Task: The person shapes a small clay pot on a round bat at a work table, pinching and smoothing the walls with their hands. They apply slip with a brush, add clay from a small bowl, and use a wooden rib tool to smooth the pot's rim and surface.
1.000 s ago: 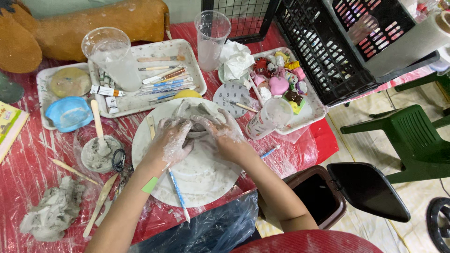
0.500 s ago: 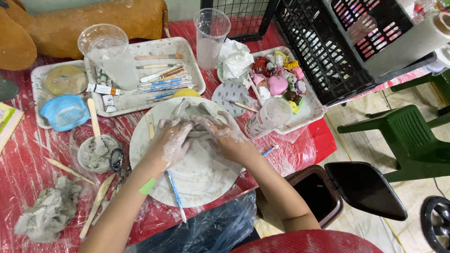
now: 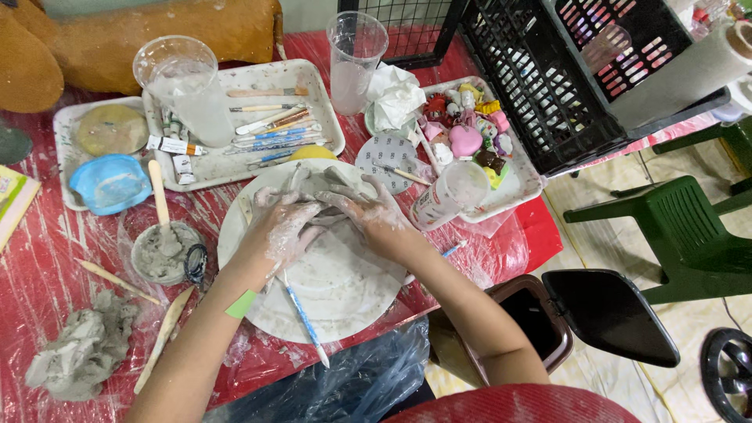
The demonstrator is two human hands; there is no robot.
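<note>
Grey wet clay under two clay-smeared hands on a round white board, amid a cluttered red table wrapped in clear plastic.

Grey loose lump of spare clay (image 3: 78,352) lies at the far left edge, near a pale wooden modelling stick (image 3: 164,337); a small round cup of grey slip (image 3: 160,252) stands just left of the round white turntable board (image 3: 345,305); the left hand (image 3: 278,231) lies on the flattened grey clay piece (image 3: 317,188) at the board's far side, fingers curled loosely over it, pressing rather than gripping; a blue-handled tool (image 3: 305,321) lies on the board below that hand; the right hand (image 3: 376,219) rests on the same clay, fingers spread and half open, touching it from the right; a clear plastic cup (image 3: 450,192) lies tipped just beside that hand; a white tray of small coloured figures (image 3: 521,184) sits further right.
</note>
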